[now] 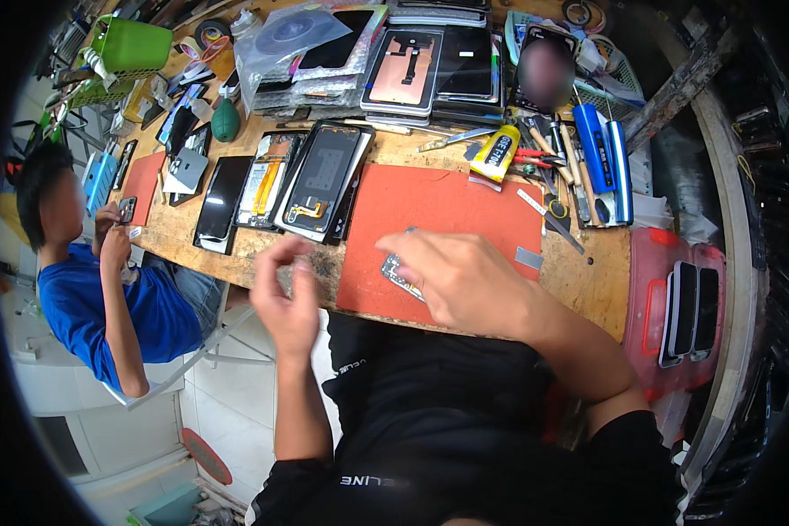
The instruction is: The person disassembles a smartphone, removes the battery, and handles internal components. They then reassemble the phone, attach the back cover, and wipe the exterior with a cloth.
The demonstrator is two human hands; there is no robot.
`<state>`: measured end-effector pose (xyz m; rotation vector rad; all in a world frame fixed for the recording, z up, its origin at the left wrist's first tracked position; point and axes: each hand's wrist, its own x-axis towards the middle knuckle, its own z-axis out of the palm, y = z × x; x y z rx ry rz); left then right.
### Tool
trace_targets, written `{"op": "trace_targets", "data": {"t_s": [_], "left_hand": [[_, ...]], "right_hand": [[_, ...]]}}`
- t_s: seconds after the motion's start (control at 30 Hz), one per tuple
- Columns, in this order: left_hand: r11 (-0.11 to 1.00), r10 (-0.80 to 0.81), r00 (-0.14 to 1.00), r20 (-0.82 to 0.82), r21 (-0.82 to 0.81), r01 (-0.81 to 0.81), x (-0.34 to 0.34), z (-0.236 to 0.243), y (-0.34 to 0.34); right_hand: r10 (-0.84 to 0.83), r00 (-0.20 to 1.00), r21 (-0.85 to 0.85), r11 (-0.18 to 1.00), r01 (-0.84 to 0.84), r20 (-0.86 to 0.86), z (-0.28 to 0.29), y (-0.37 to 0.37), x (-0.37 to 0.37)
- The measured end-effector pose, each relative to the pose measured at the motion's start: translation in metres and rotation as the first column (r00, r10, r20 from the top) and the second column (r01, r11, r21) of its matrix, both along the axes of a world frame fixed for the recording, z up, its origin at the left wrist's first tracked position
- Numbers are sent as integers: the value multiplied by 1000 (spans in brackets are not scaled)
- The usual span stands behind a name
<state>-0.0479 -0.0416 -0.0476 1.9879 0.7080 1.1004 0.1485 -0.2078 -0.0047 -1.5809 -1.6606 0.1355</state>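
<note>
Over the red work mat (482, 206), my right hand (478, 285) closes its fingers over a small silvery phone circuit board (396, 273). Its far end is partly hidden beneath my fingers. My left hand (287, 302) is raised near the mat's left side, its thumb and curled fingers apart and nothing between them; it is slightly blurred. Just beyond that hand lies an opened phone housing (316, 180) with a yellow flex cable. A phone with exposed insides (267, 184) and a dark phone (223, 200) lie to its left.
A yellow glue tube (497, 151), pliers (535, 158) and a blue tool (594, 149) line the far right of the wooden bench. Tablets and screens (403, 74) are stacked at the back. At left, another person (131, 298) handles a phone part. A red container (653, 307) stands right.
</note>
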Motion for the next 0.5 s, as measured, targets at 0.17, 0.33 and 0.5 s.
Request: {"op": "trace_targets", "data": {"t_s": [0.17,0.33,0.5], "left_hand": [[986,155,988,18,-60,-154,4,-28,29],[972,210,977,-46,117,-204,11,-45,24],[952,198,976,-96,255,-168,11,-35,26]], "right_hand": [[-24,919,169,981,98,-393,-13,22,-2],[62,969,222,975,-8,-240,-22,61,-13],[134,980,230,968,-98,-145,-36,95,-23]]}}
